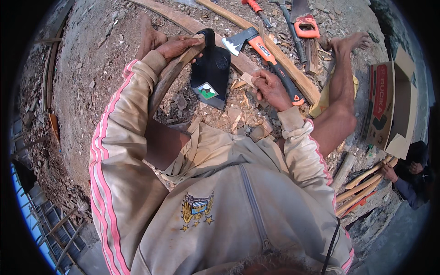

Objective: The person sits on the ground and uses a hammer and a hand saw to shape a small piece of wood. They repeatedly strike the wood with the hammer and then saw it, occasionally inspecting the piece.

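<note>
While gripping handle: left hand, arm bent

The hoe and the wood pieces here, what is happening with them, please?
A person sits on the ground with legs apart. The left hand holds the top of a curved wooden handle where a black hoe blade sits on it, blade hanging down. The right hand pinches a small wood chip beside the blade. Wood chips lie below. An orange-handled hatchet and an orange-handled saw lie beyond, untouched, and a cardboard box stands on the right.
</note>
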Demonstrator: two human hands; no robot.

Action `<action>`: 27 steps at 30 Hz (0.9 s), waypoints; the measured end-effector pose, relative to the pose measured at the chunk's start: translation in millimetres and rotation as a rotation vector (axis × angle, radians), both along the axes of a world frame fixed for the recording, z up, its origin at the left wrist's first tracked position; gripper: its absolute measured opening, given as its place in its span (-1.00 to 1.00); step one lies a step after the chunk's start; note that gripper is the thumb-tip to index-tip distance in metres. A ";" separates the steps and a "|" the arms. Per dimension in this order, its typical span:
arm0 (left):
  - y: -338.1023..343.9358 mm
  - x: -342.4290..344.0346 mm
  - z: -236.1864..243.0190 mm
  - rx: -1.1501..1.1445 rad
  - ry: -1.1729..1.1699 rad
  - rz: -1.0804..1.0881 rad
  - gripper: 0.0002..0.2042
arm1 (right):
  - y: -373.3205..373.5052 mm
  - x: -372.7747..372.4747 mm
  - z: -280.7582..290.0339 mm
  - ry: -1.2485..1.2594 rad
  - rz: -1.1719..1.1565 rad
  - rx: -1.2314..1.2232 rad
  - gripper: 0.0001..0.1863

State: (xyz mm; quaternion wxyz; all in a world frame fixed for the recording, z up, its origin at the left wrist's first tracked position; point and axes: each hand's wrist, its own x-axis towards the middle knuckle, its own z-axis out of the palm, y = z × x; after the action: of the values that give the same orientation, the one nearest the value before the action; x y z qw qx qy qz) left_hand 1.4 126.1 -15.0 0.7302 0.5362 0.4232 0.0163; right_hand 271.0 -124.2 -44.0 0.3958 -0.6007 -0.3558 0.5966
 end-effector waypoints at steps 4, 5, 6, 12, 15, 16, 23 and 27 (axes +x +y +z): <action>10.3 26.8 -10.0 -0.006 0.158 -0.039 -0.61 | 36.1 3.1 13.2 -0.456 0.031 0.316 -0.78; 11.8 35.3 -9.0 -0.014 0.220 -0.040 -0.62 | 46.2 2.7 19.6 -0.540 0.006 0.338 -0.74; 13.5 41.2 -9.8 -0.027 0.282 -0.033 -0.63 | 57.6 2.9 24.6 -0.572 0.007 0.403 -0.74; 0.0 67.2 -26.2 0.030 0.236 -0.174 -0.69 | 135.2 5.5 36.7 -0.815 0.096 0.733 -0.74; -18.5 83.1 -32.1 0.196 0.244 -0.293 -0.66 | 167.9 4.6 44.1 -0.927 0.290 0.644 -0.74; -26.4 92.0 -24.4 0.275 0.251 -0.336 -0.65 | 174.3 7.3 44.8 -0.975 0.354 0.611 -0.74; -32.0 110.4 -32.7 0.432 0.367 -0.496 -0.54 | 168.5 22.5 44.5 -0.969 0.515 0.603 -0.66; -29.7 124.4 -41.8 0.434 0.485 -0.597 -0.51 | 157.4 28.4 41.1 -0.980 0.509 0.597 -0.68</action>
State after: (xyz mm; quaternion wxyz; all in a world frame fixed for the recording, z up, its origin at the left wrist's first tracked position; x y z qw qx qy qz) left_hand 125.8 96.4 -56.8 0.4530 0.7642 0.3955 -0.2331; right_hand 299.4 33.2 -2.9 0.1832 -0.5644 -0.7791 0.2022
